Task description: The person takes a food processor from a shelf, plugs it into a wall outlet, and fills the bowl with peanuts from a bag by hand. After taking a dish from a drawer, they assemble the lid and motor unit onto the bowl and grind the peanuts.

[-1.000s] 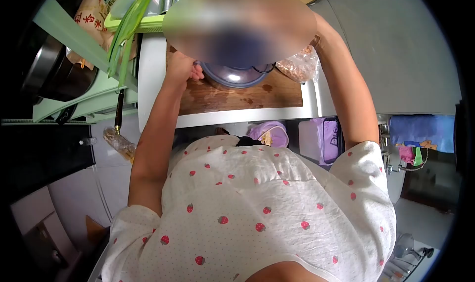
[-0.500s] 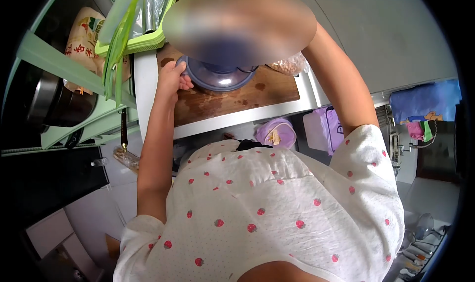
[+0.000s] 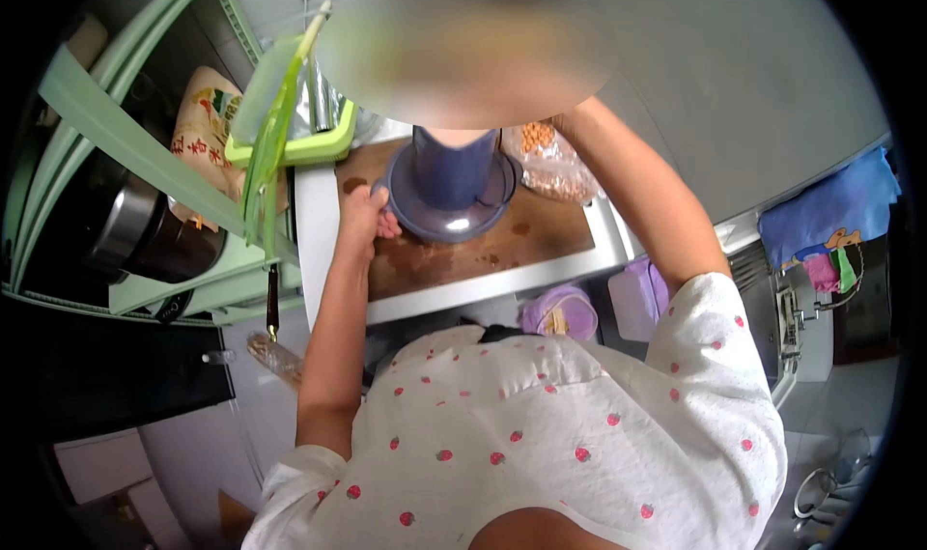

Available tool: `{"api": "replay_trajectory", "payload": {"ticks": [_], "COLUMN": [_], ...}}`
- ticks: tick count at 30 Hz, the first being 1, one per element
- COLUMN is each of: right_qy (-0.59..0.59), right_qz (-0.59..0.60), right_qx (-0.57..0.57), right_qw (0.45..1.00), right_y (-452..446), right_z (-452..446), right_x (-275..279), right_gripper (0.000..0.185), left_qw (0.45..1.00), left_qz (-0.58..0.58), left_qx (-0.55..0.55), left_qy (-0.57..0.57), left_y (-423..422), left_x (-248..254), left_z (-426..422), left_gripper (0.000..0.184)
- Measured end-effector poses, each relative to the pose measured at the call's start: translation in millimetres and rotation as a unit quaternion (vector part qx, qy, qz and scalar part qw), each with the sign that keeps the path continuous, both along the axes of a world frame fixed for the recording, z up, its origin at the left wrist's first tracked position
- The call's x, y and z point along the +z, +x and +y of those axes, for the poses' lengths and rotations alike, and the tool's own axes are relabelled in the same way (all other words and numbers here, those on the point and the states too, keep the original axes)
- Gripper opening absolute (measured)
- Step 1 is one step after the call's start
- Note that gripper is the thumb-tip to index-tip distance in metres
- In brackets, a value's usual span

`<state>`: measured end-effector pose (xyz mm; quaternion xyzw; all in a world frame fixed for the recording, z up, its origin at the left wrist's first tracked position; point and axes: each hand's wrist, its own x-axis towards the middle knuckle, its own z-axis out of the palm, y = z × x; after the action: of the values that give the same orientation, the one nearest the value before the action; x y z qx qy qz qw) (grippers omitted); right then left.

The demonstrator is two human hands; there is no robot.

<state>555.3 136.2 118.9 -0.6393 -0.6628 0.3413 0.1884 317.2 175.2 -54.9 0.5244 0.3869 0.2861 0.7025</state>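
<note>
A dark blue-grey plastic appliance (image 3: 452,178) with a tall upright tube and a wide, round, translucent lower part stands on a brown wooden board (image 3: 415,272). My left hand (image 3: 365,220) is closed around the handle-like tab at its left rim. My right forearm (image 3: 645,178) reaches up over the right side, but a blurred patch covers the right hand, so its fingers are hidden. The top of the tube also runs into that blur. Right of the appliance lies a clear plastic bag of peanuts or beans (image 3: 560,173).
A lime-green basket (image 3: 323,146) with long green leek-like stalks (image 3: 270,154) is at the back left. A green shelf rack (image 3: 145,140) holds a printed rice bag (image 3: 205,115) and a dark pot (image 3: 174,231). A purple bin (image 3: 563,313) sits below the counter edge.
The whole view has shifted, so the counter appears lower and more of the tube shows. My left hand keeps its grip on the appliance's left rim.
</note>
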Motion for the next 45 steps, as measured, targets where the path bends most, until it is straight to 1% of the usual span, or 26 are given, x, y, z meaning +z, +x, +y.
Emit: {"api": "replay_trajectory", "payload": {"ticks": [1, 3, 5, 9, 11, 13, 14, 16, 17, 18, 19, 21, 22, 23, 24, 25, 26, 27, 29, 34, 37, 40, 41, 43, 44, 45], "right_qy": [0.021, 0.03, 0.006, 0.023, 0.032, 0.015, 0.029, 0.034, 0.033, 0.041, 0.048, 0.033, 0.031, 0.033, 0.03, 0.037, 0.048, 0.037, 0.073, 0.033, 0.048, 0.068, 0.068, 0.068, 0.14, 0.14], "right_qz": [-0.063, -0.093, -0.07, -0.056, -0.045, -0.047, -0.075, -0.085, -0.088, -0.118, -0.127, -0.18, -0.156, -0.102, -0.06, -0.039, -0.069, -0.058, -0.079, -0.057, -0.065, -0.109, -0.104, -0.182, -0.178, -0.174], "right_qx": [-0.005, -0.009, -0.012, -0.026, -0.011, -0.008, -0.005, -0.001, 0.001, 0.007, 0.016, 0.012, 0.022, 0.008, -0.008, -0.004, -0.026, -0.026, -0.029, -0.039, -0.046, -0.044, -0.051, -0.029, -0.035, -0.04], "right_qw": [0.998, 0.995, 0.997, 0.998, 0.998, 0.999, 0.997, 0.996, 0.996, 0.992, 0.991, 0.983, 0.987, 0.994, 0.998, 0.999, 0.996, 0.997, 0.994, 0.997, 0.996, 0.991, 0.991, 0.98, 0.973, 0.974], "right_y": [-6, -7, -12, -6, -6, -5, -4, -5, -7, -4, -3, -7, -4, -1, -4, 0, -1, -1, 1, -5, -6, -10, -11, -11, -9, -3], "right_z": [-8, -8, -14, -7, -9, -5, -5, -5, -6, -3, -2, -4, -4, -5, -10, -4, -3, -2, -1, -6, -9, -13, -12, -8, -1, 2], "right_x": [10, 11, 21, 8, 12, 7, 8, 14, 13, 10, 9, 13, 10, 5, 8, -2, -4, -8, -10, -3, -3, 1, 4, 11, -1, -12], "right_gripper": [0.076, 0.079, 0.082, 0.083, 0.085, 0.086, 0.086, 0.086, 0.086, 0.086, 0.084, 0.078, 0.079, 0.079, 0.079, 0.077, 0.077, 0.077, 0.078, 0.081, 0.082, 0.079, 0.079, 0.067, 0.062, 0.062], "left_qw": [1.0, 0.999, 1.0, 1.0, 1.0, 1.0, 1.0, 0.999, 1.0, 1.0, 0.999, 0.999, 0.999, 0.999, 1.0, 1.0, 1.0, 1.0, 0.999, 0.999, 0.998, 0.998, 0.998, 0.997, 0.998, 0.998], "left_qz": [-0.005, 0.002, 0.0, 0.006, -0.002, 0.016, 0.02, 0.024, 0.018, 0.015, 0.04, 0.021, 0.018, 0.019, 0.002, 0.004, 0.007, 0.02, 0.029, 0.048, 0.056, 0.063, 0.066, 0.073, 0.069, 0.067], "left_qx": [-0.018, -0.044, -0.02, -0.011, -0.005, 0.003, 0.009, 0.017, 0.009, 0.001, -0.024, -0.005, 0.019, 0.005, 0.003, -0.005, -0.016, -0.007, 0.011, -0.001, -0.002, -0.004, -0.001, -0.002, -0.001, 0.001], "left_qy": [0.014, 0.011, 0.007, 0.0, -0.009, -0.019, -0.023, -0.03, -0.02, -0.013, 0.025, 0.031, 0.02, 0.026, 0.003, -0.002, 0.0, -0.006, -0.006, -0.016, -0.012, -0.007, -0.006, -0.003, -0.003, -0.003], "left_y": [1, -1, 1, 1, 2, 2, 2, 4, 4, 2, 1, 3, 4, 3, 4, 4, 3, 4, 4, 2, 3, 3, 3, 4, 4, 3], "left_x": [-1, -1, 1, -6, -9, -3, 0, 2, -2, -6, -5, -3, 7, 2, -2, -5, -8, -7, 0, 3, 6, 8, 10, 11, 10, 8], "left_z": [2, 4, 1, 2, 4, 1, 0, 0, 2, 3, 5, 1, -5, -1, 1, 4, 6, 6, 2, 0, 0, -2, -3, -2, -1, -1], "left_gripper": [0.024, 0.024, 0.026, 0.028, 0.02, 0.02, 0.021, 0.023, 0.023, 0.024, 0.026, 0.027, 0.028, 0.029, 0.023, 0.025, 0.025, 0.024, 0.022, 0.022, 0.022, 0.022, 0.022, 0.023, 0.023, 0.023]}}
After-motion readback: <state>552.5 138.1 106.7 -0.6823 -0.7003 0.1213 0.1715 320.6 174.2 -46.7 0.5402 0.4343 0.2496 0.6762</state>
